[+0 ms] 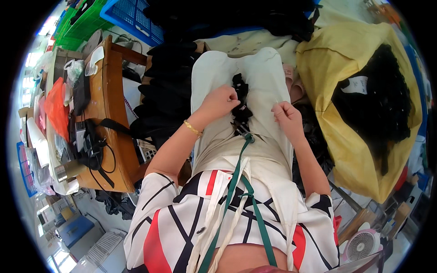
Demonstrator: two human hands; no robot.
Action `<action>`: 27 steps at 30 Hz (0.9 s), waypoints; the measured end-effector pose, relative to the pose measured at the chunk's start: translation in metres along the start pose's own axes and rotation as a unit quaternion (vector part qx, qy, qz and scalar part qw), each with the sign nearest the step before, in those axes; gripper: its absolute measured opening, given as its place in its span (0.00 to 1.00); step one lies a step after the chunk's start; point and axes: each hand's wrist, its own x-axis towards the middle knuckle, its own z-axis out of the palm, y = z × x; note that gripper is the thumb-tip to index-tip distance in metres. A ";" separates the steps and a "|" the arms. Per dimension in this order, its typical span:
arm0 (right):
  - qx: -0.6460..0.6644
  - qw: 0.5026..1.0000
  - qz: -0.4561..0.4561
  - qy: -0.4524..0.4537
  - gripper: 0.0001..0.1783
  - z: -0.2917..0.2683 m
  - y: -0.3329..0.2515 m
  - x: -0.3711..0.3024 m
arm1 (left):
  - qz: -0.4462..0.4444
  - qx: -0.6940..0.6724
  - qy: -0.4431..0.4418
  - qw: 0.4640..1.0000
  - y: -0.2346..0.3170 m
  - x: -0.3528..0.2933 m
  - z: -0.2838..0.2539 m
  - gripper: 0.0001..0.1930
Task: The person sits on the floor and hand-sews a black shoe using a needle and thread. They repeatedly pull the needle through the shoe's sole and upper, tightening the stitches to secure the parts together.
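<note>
Over my lap lies a pale cream apron (211, 68), with a line of small black fabric pieces (240, 84) down its middle. My left hand (221, 102), a gold-coloured bracelet on its wrist, is closed with its fingertips pinched at one of these black pieces. Above my right thigh, my right hand (289, 119) is raised apart from them, thumb and forefinger pressed together; anything in that pinch is too fine to make out. A small dark metal tool (241, 129), perhaps thread snips, rests in my lap at the end of a green cord (236, 170) that hangs from my neck.
At right stands a large yellow sack (353, 132) of black items. Stacked black goods (168, 86) lie left of my legs, beside a wooden table (111, 118) with cables. A blue crate (132, 20) and a black heap (227, 18) are ahead; a pink fan (362, 245) stands lower right.
</note>
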 end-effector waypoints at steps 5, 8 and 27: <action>-0.185 0.955 -0.225 -0.051 0.18 0.038 -0.032 -0.003 | -0.136 -0.282 -0.008 0.950 0.010 -0.029 -0.024 0.10; -0.218 0.927 -0.305 -0.031 0.16 0.058 -0.045 -0.002 | -0.138 -0.315 -0.001 0.939 0.014 -0.041 -0.028 0.09; 0.271 0.949 0.031 -0.159 0.09 0.070 -0.019 -0.015 | -0.092 -0.526 -0.114 0.838 0.027 -0.065 -0.023 0.11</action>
